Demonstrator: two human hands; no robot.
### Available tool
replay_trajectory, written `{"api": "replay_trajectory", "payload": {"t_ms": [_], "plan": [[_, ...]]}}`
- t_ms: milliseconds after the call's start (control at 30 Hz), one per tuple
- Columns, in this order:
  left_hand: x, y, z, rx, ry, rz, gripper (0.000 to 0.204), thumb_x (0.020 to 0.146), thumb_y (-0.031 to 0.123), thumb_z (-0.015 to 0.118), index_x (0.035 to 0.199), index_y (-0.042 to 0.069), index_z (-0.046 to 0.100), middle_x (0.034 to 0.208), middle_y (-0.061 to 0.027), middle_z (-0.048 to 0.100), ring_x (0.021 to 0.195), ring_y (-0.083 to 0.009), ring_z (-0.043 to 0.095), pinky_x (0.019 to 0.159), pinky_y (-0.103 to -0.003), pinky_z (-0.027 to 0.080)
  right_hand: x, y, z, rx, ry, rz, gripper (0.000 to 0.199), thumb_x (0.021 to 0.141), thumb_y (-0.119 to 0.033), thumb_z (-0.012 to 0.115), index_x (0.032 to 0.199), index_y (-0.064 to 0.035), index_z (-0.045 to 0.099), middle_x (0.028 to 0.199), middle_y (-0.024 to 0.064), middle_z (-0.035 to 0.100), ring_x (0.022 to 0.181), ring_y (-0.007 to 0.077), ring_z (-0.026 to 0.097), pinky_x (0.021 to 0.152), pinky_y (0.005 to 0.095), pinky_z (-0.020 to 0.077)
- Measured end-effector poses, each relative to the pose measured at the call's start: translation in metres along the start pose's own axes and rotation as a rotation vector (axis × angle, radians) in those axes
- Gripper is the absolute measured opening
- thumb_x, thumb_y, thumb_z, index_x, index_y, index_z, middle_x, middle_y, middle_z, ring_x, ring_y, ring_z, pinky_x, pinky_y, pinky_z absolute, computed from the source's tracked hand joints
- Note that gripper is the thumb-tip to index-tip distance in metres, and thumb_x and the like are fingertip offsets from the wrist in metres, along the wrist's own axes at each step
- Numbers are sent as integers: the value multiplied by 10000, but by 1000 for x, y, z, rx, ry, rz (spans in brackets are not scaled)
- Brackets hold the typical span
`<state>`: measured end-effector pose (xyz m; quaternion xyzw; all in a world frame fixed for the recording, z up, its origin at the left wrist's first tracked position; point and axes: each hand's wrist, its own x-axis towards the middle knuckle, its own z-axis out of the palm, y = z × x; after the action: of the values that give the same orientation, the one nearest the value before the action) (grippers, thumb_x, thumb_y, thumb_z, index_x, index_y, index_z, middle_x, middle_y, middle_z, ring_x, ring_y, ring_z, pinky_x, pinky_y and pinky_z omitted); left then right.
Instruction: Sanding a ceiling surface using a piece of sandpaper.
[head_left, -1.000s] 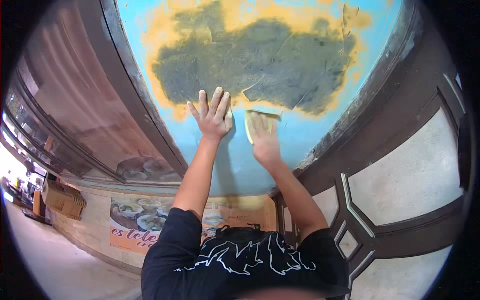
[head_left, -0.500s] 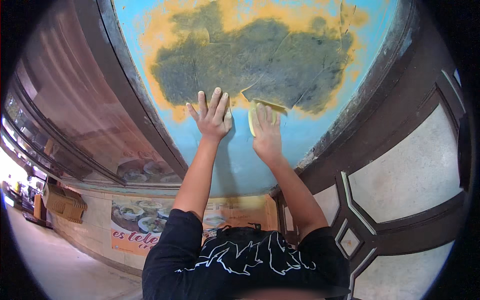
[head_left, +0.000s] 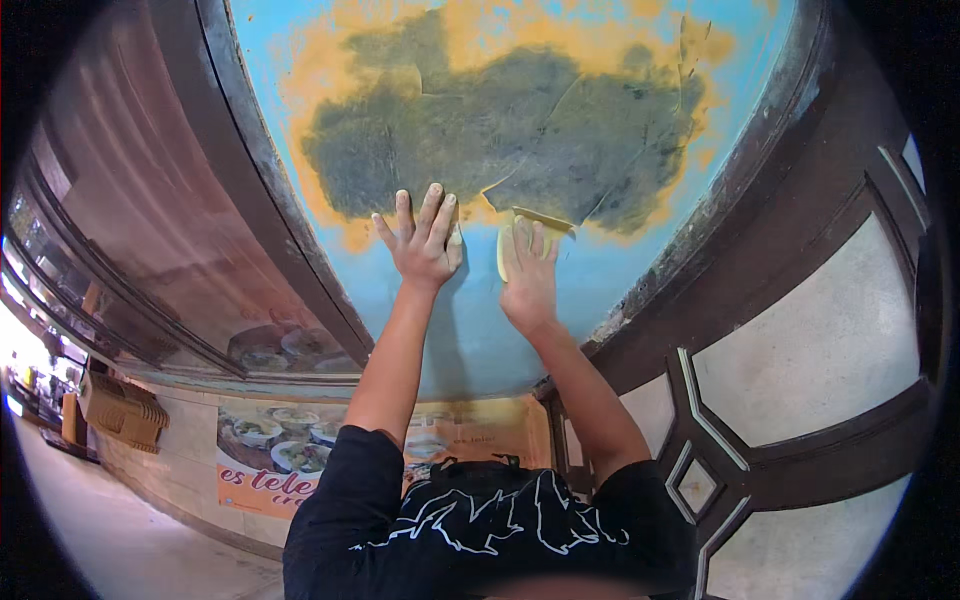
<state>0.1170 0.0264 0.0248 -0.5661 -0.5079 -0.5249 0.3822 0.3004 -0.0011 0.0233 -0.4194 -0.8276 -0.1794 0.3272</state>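
Observation:
Before me is a light-blue panel [head_left: 480, 330] with a large dark grey patch [head_left: 500, 120] ringed by orange. My left hand [head_left: 425, 245] lies flat on it, fingers spread, just below the patch's lower edge. A pale bit shows beside the little-finger side of that hand; I cannot tell what it is. My right hand [head_left: 530, 275] presses a yellow pad [head_left: 504, 250] against the panel, its fingers laid over it. Just above the fingertips a thin brownish flap [head_left: 545, 219] stands off the surface. Cracked lines run through the grey patch.
Dark frame strips border the panel on both sides. To the left is a brown-framed glass pane [head_left: 150, 180]; to the right, a dark door [head_left: 820, 350] with pale insets. A printed banner [head_left: 265, 450] with pictures of food bowls hangs low behind, near a tan ribbed box [head_left: 120, 410].
My right hand and the yellow pad have slid slightly down the panel. My left hand has dropped a touch in the picture, still flat on the surface.

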Motion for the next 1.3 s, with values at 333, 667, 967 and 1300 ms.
{"api": "replay_trajectory", "payload": {"t_ms": [333, 667, 967, 1300], "plan": [[-2, -6, 5, -2, 1, 6, 377, 869, 276, 534, 1232, 231, 625, 1416, 43, 502, 1426, -296, 282, 1158, -561, -14, 16, 4, -6, 22, 15, -41, 700, 713, -30, 541, 1399, -8, 404, 1474, 202, 347, 1342, 452, 315, 1076, 635, 215], [-1, -2, 5, 2, -8, -5, 374, 870, 267, 543, 1233, 231, 626, 1408, 44, 511, 1427, -289, 278, 1159, -552, -21, -10, -6, 20, -18, -91, -130, 588, 764, -93, 542, 1338, 11, 473, 1472, 148, 375, 1362, 343, 333, 1085, 610, 234], [-4, -4, 12, -28, -7, -11, 390, 857, 269, 551, 1239, 247, 623, 1436, 61, 480, 1429, -286, 275, 1158, -559, -20, -23, -7, 37, 66, -94, -171, 652, 718, -50, 552, 1360, -2, 448, 1469, 164, 378, 1371, 372, 325, 1094, 622, 212], [-7, -3, 15, -5, -2, -9, 382, 870, 284, 527, 1239, 238, 618, 1424, 49, 493, 1432, -293, 267, 1156, -562, -27, 5, 11, 9, -55, 17, -50, 648, 727, -55, 553, 1365, -1, 450, 1464, 181, 380, 1348, 396, 347, 1083, 609, 239]]}}
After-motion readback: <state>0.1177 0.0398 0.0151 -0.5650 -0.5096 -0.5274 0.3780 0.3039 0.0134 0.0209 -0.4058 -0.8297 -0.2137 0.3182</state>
